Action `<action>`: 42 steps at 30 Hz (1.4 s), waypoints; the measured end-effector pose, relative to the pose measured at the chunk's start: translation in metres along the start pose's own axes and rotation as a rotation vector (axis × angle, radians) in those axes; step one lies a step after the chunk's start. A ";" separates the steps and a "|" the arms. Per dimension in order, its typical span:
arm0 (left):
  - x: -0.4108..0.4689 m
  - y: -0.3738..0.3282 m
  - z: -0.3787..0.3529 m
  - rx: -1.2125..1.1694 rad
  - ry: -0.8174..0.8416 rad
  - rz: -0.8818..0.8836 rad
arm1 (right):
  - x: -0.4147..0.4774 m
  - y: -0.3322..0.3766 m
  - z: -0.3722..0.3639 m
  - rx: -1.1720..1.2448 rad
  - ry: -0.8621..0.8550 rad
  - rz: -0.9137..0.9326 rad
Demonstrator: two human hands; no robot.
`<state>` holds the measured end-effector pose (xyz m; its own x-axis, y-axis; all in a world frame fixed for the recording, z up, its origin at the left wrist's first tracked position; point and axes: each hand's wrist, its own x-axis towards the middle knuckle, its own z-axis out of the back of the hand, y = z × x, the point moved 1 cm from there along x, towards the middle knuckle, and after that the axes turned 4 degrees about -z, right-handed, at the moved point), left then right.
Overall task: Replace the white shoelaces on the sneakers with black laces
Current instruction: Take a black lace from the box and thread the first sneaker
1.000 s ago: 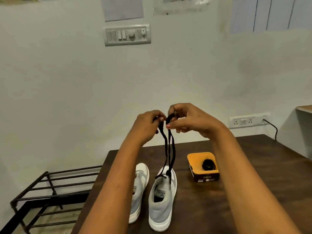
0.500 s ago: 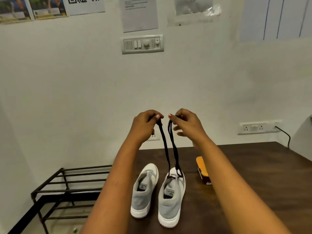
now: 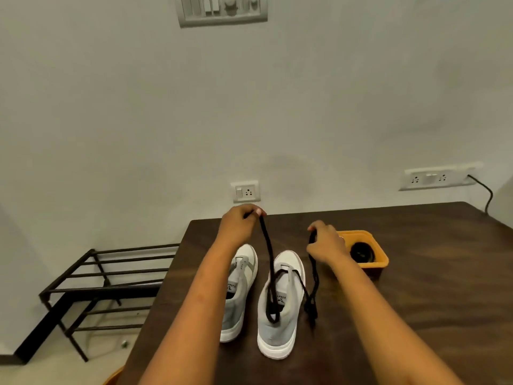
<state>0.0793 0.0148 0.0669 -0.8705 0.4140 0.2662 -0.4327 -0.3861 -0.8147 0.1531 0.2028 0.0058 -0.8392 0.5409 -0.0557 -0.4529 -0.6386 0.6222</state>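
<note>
While both hands are raised over the dark wooden table, each pinches one end of a black lace. The left hand is closed on its end between thumb and fingertips, above the far edge of the table. From there the strand drops to the right-hand sneaker and loops into its opening. The right hand, lower and to the right, has its fingers curled round the other end. That strand hangs down just right of the shoe, and its slack reaches the tabletop. The lace crosses the tongue at the far end of this sneaker. The left-hand sneaker stands just beside it, toe also pointing to the wall, partly hidden by the left forearm. Both are grey and white with white soles. Right of the right hand sits an orange box with a coil of black lace inside. Left of the table stands a black metal rack. On the wall are a single socket, a longer socket strip with a black cable plugged in, and a switch panel at the top.
</note>
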 end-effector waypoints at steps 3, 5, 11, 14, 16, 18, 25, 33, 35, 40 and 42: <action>0.005 0.014 -0.019 -0.030 0.075 0.017 | 0.009 0.013 -0.016 0.231 0.245 0.124; 0.009 0.018 -0.030 -0.099 0.106 0.038 | 0.001 0.031 -0.020 0.639 0.421 0.108; 0.020 0.029 -0.041 -0.461 -0.140 0.127 | 0.016 0.026 -0.033 1.004 0.525 -0.035; 0.027 0.035 -0.035 -1.064 -0.278 0.301 | 0.026 0.003 -0.044 0.705 0.407 -0.085; 0.029 0.043 -0.035 -1.273 -0.297 0.399 | 0.034 -0.016 -0.057 0.397 0.345 -0.067; 0.028 0.054 -0.044 -1.004 -0.184 0.490 | 0.034 -0.028 -0.071 0.170 0.338 -0.072; 0.015 0.101 -0.112 0.392 0.463 0.270 | 0.025 -0.029 -0.098 0.072 0.348 -0.024; 0.015 0.109 -0.142 0.772 0.339 0.052 | 0.021 -0.034 -0.103 0.036 0.295 -0.061; 0.015 0.109 -0.143 0.811 0.303 0.022 | 0.021 -0.035 -0.105 0.052 0.297 -0.074; 0.016 0.105 -0.144 0.888 0.324 -0.080 | 0.018 -0.037 -0.105 0.104 0.270 -0.085; 0.015 0.109 -0.144 0.884 0.340 -0.050 | 0.017 -0.039 -0.104 0.136 0.254 -0.088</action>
<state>0.0529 0.0984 -0.0918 -0.7916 0.6109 0.0125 -0.6096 -0.7883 -0.0839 0.1255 0.1801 -0.1002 -0.8548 0.4259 -0.2967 -0.4970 -0.5068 0.7044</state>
